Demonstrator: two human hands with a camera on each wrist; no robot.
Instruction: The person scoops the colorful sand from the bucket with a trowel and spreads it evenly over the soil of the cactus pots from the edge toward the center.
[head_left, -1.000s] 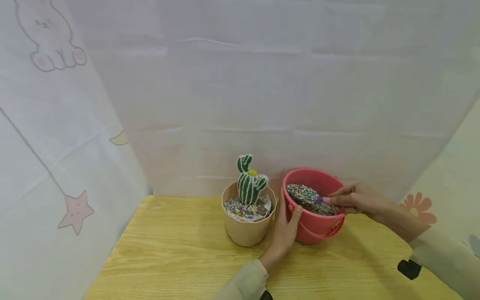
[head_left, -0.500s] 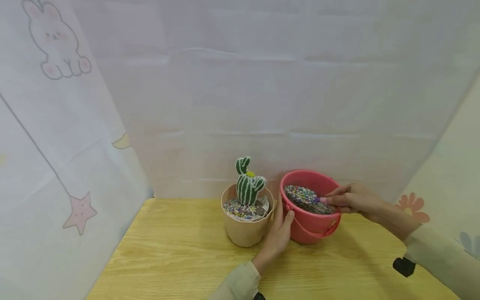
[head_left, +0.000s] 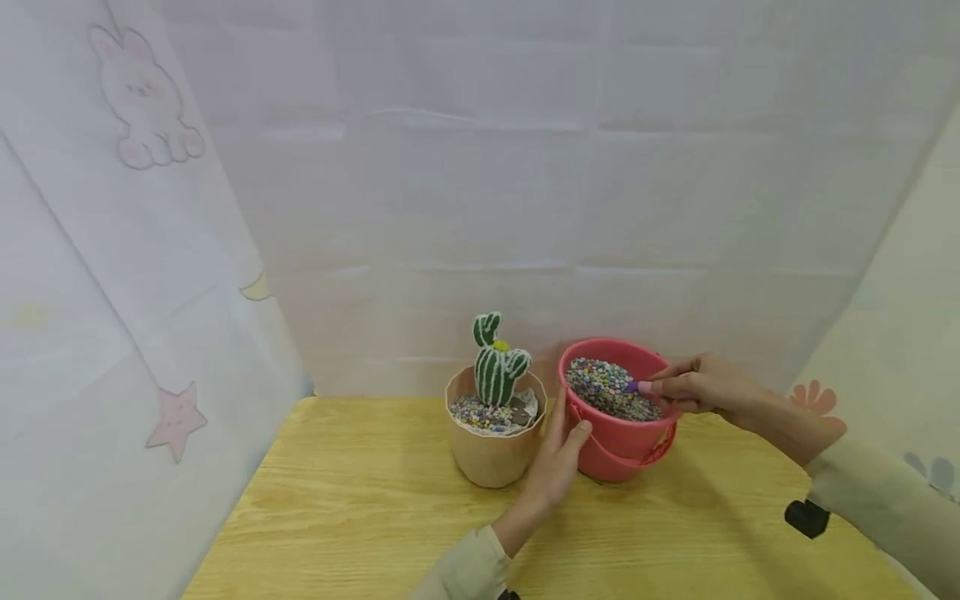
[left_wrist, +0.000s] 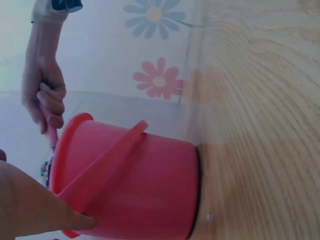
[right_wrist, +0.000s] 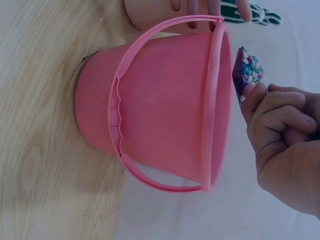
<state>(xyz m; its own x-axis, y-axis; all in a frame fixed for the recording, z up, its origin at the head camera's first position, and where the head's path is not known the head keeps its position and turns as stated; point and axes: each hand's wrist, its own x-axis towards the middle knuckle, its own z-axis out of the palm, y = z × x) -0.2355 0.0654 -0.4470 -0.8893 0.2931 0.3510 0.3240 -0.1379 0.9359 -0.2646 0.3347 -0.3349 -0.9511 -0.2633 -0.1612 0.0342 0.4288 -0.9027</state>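
Observation:
My right hand [head_left: 712, 390] grips the pink handle of a small shovel [head_left: 645, 387] with a purple neck. In the right wrist view the blade, heaped with coloured pebbles [right_wrist: 252, 69], shows just above the rim of the pink bucket [head_left: 611, 450]. More pebbles lie inside the bucket. My left hand [head_left: 551, 471] rests against the bucket's left side, thumb on its front and fingers extended between it and the pot. Left of it stands a beige pot [head_left: 491, 462] holding a green and white knitted cactus [head_left: 495, 377], pebbles and crumpled pale material.
A wooden table [head_left: 360, 508] carries the pot and bucket, which stand close together. A pale cloth backdrop [head_left: 450, 192] rises right behind them. The bucket's handle [right_wrist: 117, 110] hangs down its front. A few small specks lie on the wood.
My right hand has risen slightly with the shovel, its pebble heap higher in the bucket. My left hand stays against the bucket. The head view has shifted a little.

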